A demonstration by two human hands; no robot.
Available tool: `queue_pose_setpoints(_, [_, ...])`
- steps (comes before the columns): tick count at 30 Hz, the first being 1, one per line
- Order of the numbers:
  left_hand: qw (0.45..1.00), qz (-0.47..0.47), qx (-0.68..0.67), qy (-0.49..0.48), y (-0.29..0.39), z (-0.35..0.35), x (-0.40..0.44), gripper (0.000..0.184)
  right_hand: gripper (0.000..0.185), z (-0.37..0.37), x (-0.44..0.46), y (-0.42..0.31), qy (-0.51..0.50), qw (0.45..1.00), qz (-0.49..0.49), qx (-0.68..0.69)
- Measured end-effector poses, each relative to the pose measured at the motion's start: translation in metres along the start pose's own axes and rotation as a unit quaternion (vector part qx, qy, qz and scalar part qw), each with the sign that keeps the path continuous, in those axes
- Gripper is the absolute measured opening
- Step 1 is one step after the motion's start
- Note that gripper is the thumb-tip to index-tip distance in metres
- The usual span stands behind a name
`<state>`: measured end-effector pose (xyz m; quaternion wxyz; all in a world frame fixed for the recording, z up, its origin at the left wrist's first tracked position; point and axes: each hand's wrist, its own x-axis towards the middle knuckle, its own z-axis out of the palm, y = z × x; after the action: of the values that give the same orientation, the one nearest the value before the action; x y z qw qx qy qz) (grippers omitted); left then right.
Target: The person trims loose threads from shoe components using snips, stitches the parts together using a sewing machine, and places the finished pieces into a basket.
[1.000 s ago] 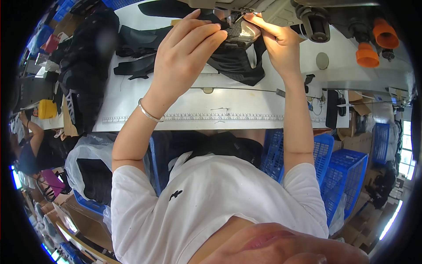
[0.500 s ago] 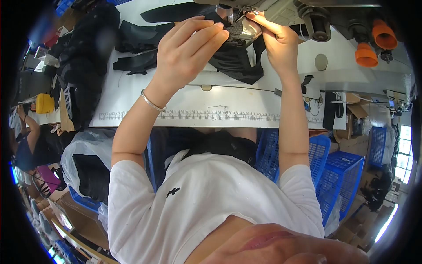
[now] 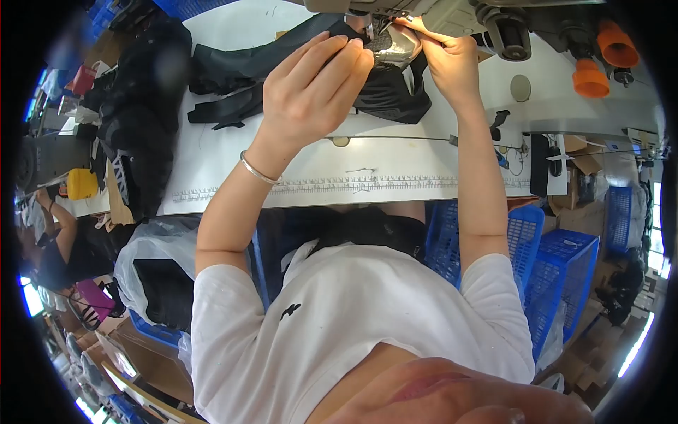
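Under the head of a sewing machine (image 3: 459, 15) lies a black fabric piece (image 3: 395, 102) with a shiny silver-grey patch (image 3: 399, 46). My left hand (image 3: 311, 92), with a bracelet at the wrist, is closed, its fingers bunched together at the left edge of the work beside the needle area. Its fingertips partly cover the fabric. My right hand (image 3: 450, 63) pinches the right side of the same work, close to the presser foot; the thumb and fingertips are partly hidden by the machine. Several black fabric strips (image 3: 240, 63) extend left of my left hand.
A ruler strip (image 3: 353, 185) runs along the front of the white table (image 3: 402, 159). Dark material (image 3: 141, 106) is heaped at the left. Orange cones (image 3: 590, 78) hang at right. Blue crates (image 3: 561, 275) stand below the table, and another person's arm (image 3: 65, 222) shows far left.
The view has shifted slightly. The black strip near my left hand has turned and lies closer to the other strips. Both hands stay at the fabric near the needle.
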<state>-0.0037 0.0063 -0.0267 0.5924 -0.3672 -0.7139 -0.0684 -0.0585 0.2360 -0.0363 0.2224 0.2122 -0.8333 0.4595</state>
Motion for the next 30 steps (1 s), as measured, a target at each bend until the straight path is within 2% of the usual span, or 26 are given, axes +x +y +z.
queue_pose_setpoints(1, [1.000, 0.004, -0.002, 0.003, -0.002, 0.001, 0.000, 0.016, 0.015, -0.001, -0.001, -0.003, -0.006, 1.000, 0.020, -0.007])
queue_pose_setpoints(4, [1.000, 0.011, -0.019, 0.011, -0.005, 0.002, -0.001, 0.016, 0.012, 0.003, -0.003, -0.011, 0.051, 0.997, -0.054, 0.007])
queue_pose_setpoints(5, [1.000, 0.011, -0.020, 0.011, -0.005, 0.002, 0.000, 0.016, 0.009, 0.003, -0.004, -0.007, 0.045, 0.998, -0.031, -0.009])
queue_pose_setpoints(7, [1.000, 0.010, -0.023, 0.011, -0.007, 0.003, 0.001, 0.015, 0.024, 0.002, -0.007, 0.003, 0.031, 0.999, 0.015, -0.041])
queue_pose_setpoints(10, [1.000, 0.000, -0.024, 0.006, -0.005, 0.002, 0.001, 0.016, 0.027, 0.004, -0.006, 0.006, 0.021, 1.000, 0.013, -0.015])
queue_pose_setpoints(13, [0.999, -0.019, -0.015, -0.024, -0.001, -0.004, 0.005, 0.018, 0.032, 0.002, -0.005, 0.002, -0.005, 0.999, -0.042, -0.025])
queue_pose_setpoints(21, [0.998, -0.046, -0.024, -0.043, 0.002, -0.008, 0.006, 0.027, 0.035, 0.008, -0.005, 0.016, -0.002, 1.000, -0.031, 0.005])
queue_pose_setpoints(24, [0.997, -0.063, -0.022, -0.050, 0.006, -0.009, 0.009, 0.029, 0.006, 0.013, 0.000, 0.018, 0.026, 0.997, -0.061, 0.042])
queue_pose_setpoints(26, [0.996, -0.071, -0.021, -0.052, 0.008, -0.010, 0.010, 0.028, 0.007, 0.015, 0.001, 0.022, 0.023, 0.997, -0.052, 0.060])
queue_pose_setpoints(28, [0.995, -0.077, -0.024, -0.050, 0.009, -0.010, 0.011, 0.026, 0.023, 0.012, 0.000, 0.026, -0.012, 0.999, 0.003, 0.050])
queue_pose_setpoints(29, [0.991, -0.085, -0.076, -0.069, 0.005, -0.014, 0.012, 0.025, 0.030, 0.010, 0.001, 0.025, -0.030, 0.998, 0.035, 0.038])
queue_pose_setpoints(30, [0.983, -0.093, -0.129, -0.088, -0.005, -0.022, 0.015, 0.023, 0.028, 0.006, 0.000, 0.014, -0.049, 0.996, 0.079, 0.013])
